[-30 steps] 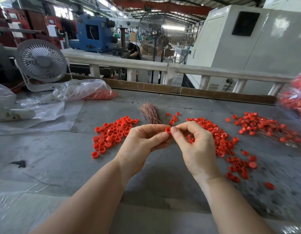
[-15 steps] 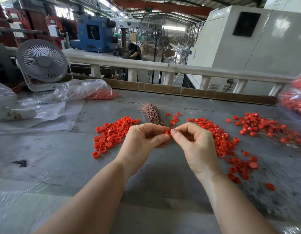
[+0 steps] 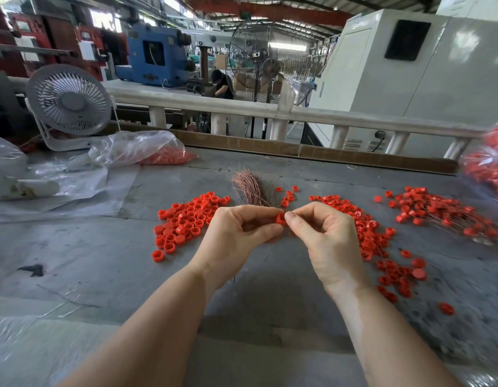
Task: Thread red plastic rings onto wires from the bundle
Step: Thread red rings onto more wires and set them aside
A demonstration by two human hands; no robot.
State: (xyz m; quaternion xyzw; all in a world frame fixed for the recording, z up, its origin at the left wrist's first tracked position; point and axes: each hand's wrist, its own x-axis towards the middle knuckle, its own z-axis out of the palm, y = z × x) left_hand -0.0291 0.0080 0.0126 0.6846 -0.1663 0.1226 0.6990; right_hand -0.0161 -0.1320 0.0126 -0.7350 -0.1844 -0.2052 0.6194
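Ring (image 3: 280,219) in my left hand (image 3: 236,236), pinched between thumb and forefinger, raised above the grey table (image 3: 108,261). My right hand (image 3: 326,241) meets it from the other side, fingers curled, thumb and forefinger tips pressed together right at the ring's edge; whether a wire lies between them I cannot tell, it is too fine to make out. The wire bundle (image 3: 249,188), coppery and fanned at the top, rises just behind my left hand, its lower part hidden by my fingers. A pile of loose red rings (image 3: 186,222) lies on the table to the left of that hand. A longer scatter of rings (image 3: 381,247) runs down the table to the right of my right hand. Farther right, well apart, lies a heap of rings on thin wires (image 3: 443,213). At the far left of the table stands a small white fan (image 3: 70,100), with a clear plastic bag (image 3: 138,148) holding more red pieces just beside it.
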